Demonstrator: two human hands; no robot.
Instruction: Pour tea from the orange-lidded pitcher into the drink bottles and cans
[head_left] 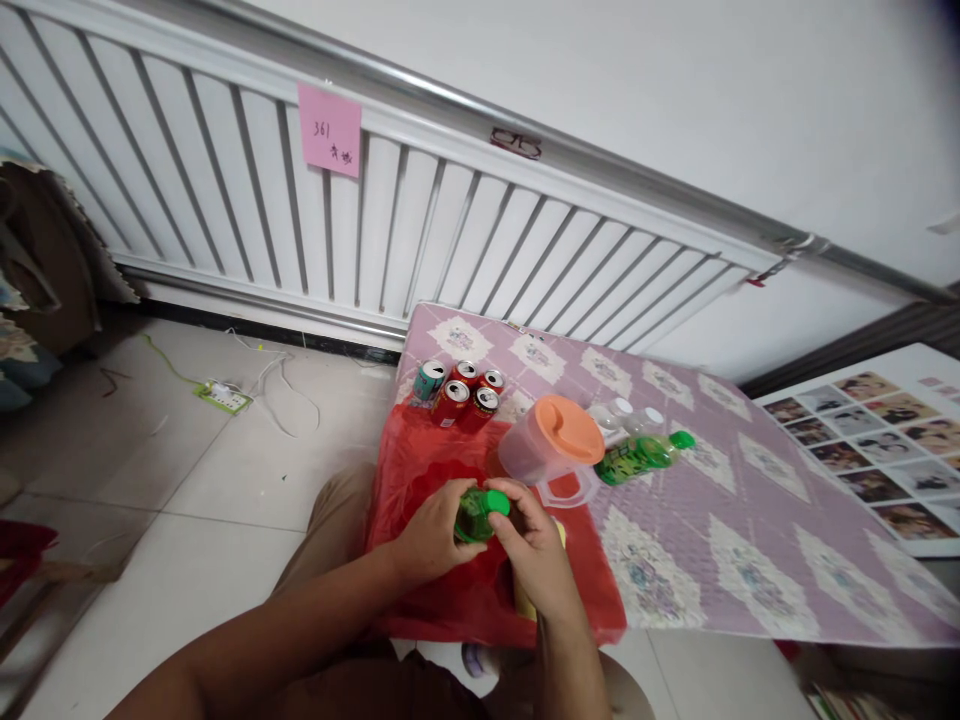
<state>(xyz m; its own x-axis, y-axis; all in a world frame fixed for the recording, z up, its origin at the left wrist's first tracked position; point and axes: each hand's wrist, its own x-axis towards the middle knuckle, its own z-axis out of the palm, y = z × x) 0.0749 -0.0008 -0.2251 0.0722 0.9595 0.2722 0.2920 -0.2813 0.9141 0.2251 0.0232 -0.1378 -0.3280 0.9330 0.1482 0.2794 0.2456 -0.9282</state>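
My left hand (431,532) is wrapped round a green plastic bottle (471,517), held above a red plastic bag (427,605) spread on the table. The thumb and fingers of my right hand (538,548) are closed on the bottle's bright green cap (498,503). The bottle tilts toward the right, and its lower part is hidden by my left hand. Just beyond my hands stands a clear plastic pitcher (519,447) with an orange lid (564,432). Something yellow (524,597) lies partly hidden beneath my right hand.
Several drink cans (452,402) stand at the table's far left corner. Right of the pitcher, another green bottle (637,458) lies beside clear bottles with white caps (621,408). A patterned cloth (720,540) covers the table. A power strip (223,396) with cables lies on the floor.
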